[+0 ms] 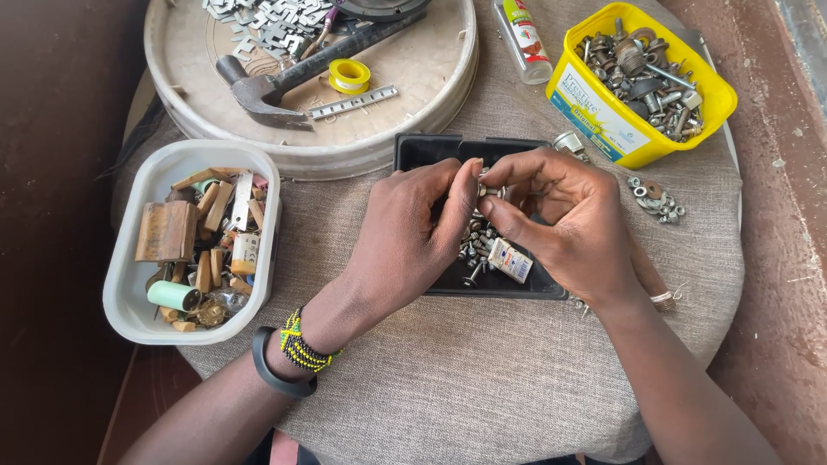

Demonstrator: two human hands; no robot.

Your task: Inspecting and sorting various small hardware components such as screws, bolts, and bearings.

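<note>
Nearest us, our two forearms rise from the bottom of the frame; the left wrist wears two bracelets (289, 353). Our left hand (405, 237) and right hand (564, 224) meet at centre frame above one black tray (422, 155), fingertips pinching a single small bolt (489, 191) between them. We count one white tub (138, 284) at left, one yellow tub (594, 108) upper right, one hammer (293, 82) on the round tray (431, 77). The black tray's screws lie mostly hidden, uncountable.

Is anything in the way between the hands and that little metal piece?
No. The left hand and right hand already pinch the small metal piece together above the black tray; nothing visible sits between.
</note>
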